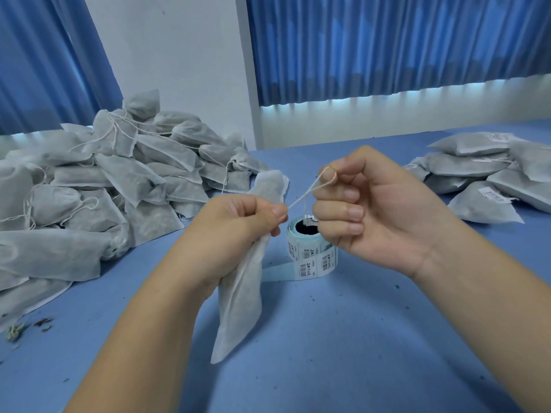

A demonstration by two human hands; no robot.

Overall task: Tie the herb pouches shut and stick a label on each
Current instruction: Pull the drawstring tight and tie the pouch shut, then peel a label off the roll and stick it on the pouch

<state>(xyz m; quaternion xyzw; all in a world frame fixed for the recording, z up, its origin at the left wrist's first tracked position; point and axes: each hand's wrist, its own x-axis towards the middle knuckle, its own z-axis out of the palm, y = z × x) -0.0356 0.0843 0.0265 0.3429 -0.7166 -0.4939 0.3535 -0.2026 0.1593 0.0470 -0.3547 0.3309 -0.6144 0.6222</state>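
Note:
My left hand (pixel 235 226) grips a white mesh herb pouch (pixel 241 296) at its neck; the body hangs down toward the blue table and the top flap sticks up behind my fingers. The pouch's white drawstring (pixel 304 195) runs taut from my left thumb up to my right hand (pixel 366 210), whose thumb and forefinger pinch a loop of it. Just behind and below both hands a roll of barcode labels (pixel 310 251) stands on the table, with a strip of backing paper trailing left.
A big heap of untied pouches (pixel 98 180) fills the table's left. Labelled pouches (pixel 489 177) lie piled at the right. Dried herb crumbs (pixel 18 330) scatter the blue table (pixel 343 338). Blue curtains and a white wall stand behind.

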